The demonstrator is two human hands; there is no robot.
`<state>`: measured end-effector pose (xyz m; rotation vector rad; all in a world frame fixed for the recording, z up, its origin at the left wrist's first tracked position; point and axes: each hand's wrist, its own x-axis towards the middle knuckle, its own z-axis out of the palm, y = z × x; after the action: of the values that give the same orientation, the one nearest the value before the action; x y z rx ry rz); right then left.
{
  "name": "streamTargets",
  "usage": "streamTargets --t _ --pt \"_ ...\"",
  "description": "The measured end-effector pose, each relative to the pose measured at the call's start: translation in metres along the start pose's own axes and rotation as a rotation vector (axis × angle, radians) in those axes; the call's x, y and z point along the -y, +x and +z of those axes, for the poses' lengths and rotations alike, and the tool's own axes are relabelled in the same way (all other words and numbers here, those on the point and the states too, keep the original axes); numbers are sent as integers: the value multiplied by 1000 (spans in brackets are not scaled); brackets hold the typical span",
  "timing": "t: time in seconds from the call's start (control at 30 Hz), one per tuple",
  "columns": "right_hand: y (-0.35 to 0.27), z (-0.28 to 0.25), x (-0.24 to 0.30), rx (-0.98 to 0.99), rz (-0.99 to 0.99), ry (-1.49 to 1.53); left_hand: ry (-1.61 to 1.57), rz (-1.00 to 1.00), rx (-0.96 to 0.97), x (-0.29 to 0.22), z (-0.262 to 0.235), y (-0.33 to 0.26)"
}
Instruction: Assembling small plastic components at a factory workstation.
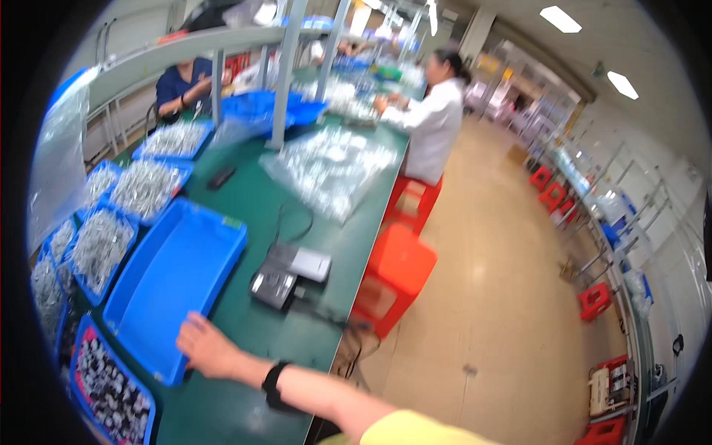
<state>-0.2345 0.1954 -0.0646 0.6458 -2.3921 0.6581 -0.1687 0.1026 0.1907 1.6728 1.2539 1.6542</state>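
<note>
My right hand [208,347], with a black band on its wrist, reaches in from the lower right. It grips the near right corner of an empty blue plastic tray [174,274], fingers over the rim. The tray lies lengthwise on the green tabletop [256,334]. Just below its near end is a smaller blue bin [152,415] of black, white and pink small parts [111,382]. Blue bins piled with shiny metal-like pieces [100,248] stand along the tray's left side. My left hand is out of view.
Right of the tray sit a black device [273,287] with cables and a grey-white box [310,264]. Beyond lies a clear bag of parts [334,167]. A red stool [400,259] stands by the table edge. A person in white [434,119] works farther along; another sits across.
</note>
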Motion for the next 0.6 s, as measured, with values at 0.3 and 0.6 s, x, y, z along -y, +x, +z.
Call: streamTargets --t 0.3,0.6 --pt "2 -1 0 -4 -31 -44 25 44 -11 0 18 1" --pt "3 -3 1 -3 -36 -68 -231 -37 114 -16 21 -23"
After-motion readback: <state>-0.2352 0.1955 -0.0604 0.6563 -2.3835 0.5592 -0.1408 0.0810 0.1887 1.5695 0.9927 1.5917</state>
